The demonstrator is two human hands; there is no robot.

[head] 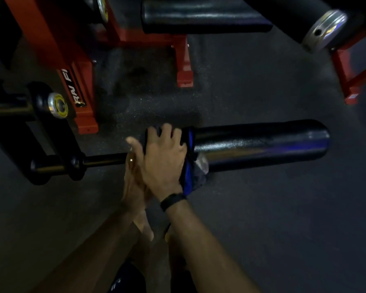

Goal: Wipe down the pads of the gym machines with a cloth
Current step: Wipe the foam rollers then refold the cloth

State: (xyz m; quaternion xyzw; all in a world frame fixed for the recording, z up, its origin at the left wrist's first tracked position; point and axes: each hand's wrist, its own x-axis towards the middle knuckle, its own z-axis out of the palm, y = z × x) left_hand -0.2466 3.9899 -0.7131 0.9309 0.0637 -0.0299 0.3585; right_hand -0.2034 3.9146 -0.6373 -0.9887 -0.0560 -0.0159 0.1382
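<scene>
Right hand (163,157): we curl our fingers over the cloth (189,176) on the roller pad (262,144).
Left hand (133,172): just beside it, grip unclear.

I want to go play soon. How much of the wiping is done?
Hard to call any pad finished; the long black roller pad shines, but that may only be light. In hand: the right hand presses the dark cloth with a blue edge around that pad's near end, the left hand beside it. Probably left: the rest of this pad and the black roller pad on the red frame.
</scene>
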